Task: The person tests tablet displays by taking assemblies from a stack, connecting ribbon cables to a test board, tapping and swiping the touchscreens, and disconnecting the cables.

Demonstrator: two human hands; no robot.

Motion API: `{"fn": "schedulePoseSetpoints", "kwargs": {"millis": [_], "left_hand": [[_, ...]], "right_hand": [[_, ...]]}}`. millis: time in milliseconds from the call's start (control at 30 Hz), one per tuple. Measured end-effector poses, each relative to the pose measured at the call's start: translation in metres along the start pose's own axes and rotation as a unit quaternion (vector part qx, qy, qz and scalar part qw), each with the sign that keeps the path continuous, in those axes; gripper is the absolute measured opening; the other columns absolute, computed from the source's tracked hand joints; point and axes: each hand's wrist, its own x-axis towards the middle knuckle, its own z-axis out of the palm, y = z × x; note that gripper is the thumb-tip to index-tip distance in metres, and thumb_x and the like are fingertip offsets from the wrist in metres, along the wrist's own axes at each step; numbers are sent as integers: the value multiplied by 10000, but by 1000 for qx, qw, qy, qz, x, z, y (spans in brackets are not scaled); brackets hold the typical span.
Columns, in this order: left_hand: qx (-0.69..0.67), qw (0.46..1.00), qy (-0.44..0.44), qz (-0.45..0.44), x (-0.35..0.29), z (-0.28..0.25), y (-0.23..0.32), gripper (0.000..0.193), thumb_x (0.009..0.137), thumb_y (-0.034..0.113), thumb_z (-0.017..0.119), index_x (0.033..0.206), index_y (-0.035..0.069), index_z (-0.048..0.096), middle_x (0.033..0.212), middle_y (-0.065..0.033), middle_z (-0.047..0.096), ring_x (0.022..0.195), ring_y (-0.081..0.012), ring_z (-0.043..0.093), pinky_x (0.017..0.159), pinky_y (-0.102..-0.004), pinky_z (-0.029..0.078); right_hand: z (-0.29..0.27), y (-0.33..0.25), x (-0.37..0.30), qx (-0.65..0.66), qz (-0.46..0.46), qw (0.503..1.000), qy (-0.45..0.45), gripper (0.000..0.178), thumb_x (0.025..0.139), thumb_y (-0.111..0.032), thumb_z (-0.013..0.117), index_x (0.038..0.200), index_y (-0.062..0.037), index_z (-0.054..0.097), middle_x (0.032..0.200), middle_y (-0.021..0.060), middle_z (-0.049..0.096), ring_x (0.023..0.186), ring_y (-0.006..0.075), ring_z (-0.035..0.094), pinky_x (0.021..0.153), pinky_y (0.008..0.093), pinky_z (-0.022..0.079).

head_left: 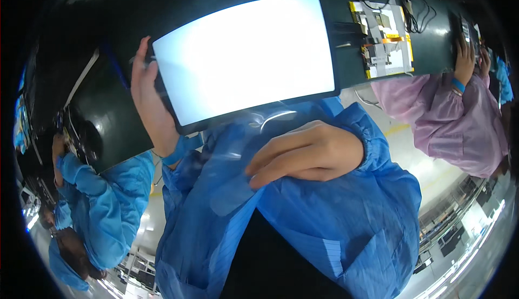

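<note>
A lit display panel (pixel 246 55), glowing white inside a thin black frame, is tilted over the near edge of the dark green bench. My left hand (pixel 153 99) grips its left edge, thumb beside the frame and fingers reaching up along the side. In front of my blue smock, below the panel, my right hand (pixel 316 153) is closed, fingertips pinching a clear plastic film (pixel 230 193). The film is see-through and hangs between the panel's lower edge and my lap; its full outline is hard to make out.
To the panel's right lies a taped circuit board assembly (pixel 383 42) with yellow edges, joined by a dark flat cable (pixel 348 33). Black wires (pixel 416 15) lie behind it. A co-worker in pink (pixel 459 120) sits right, another in light blue (pixel 111 207) left.
</note>
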Motion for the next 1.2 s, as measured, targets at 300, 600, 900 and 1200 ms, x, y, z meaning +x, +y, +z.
{"fn": "schedulePoseSetpoints", "kwargs": {"millis": [300,600,900,1200], "left_hand": [[249,910,29,331,-13,-18,24,168,663,12,685,807,89,644,1015,-88,636,984,-267,580,861,-349,457],[114,933,-134,315,-37,-22,43,335,673,306,764,943,120,697,1004,-82,657,957,-237,595,813,-347,480],[209,964,63,150,-25,-22,-19,415,917,367,446,1220,117,580,1253,-129,539,1180,-289,469,999,-386,369],[-25,974,57,218,-28,-28,-39,656,925,552,253,1274,60,512,1346,-143,462,1269,-304,406,1068,-396,279]], "right_hand": [[-22,-39,-19,-459,-86,814,344,597,721,35,566,1284,93,376,1227,288,493,1131,342,524,965,445,414],[-31,-20,36,-574,49,793,199,178,568,19,585,662,-131,603,1289,135,521,1309,318,361,1090,579,148],[-83,-9,-12,-555,250,743,278,170,709,44,437,689,-86,545,1178,159,606,1269,321,428,1107,541,98],[-82,-12,-28,-450,52,809,375,112,680,-66,433,613,-90,519,1137,208,616,1224,302,487,1122,501,20]]}}
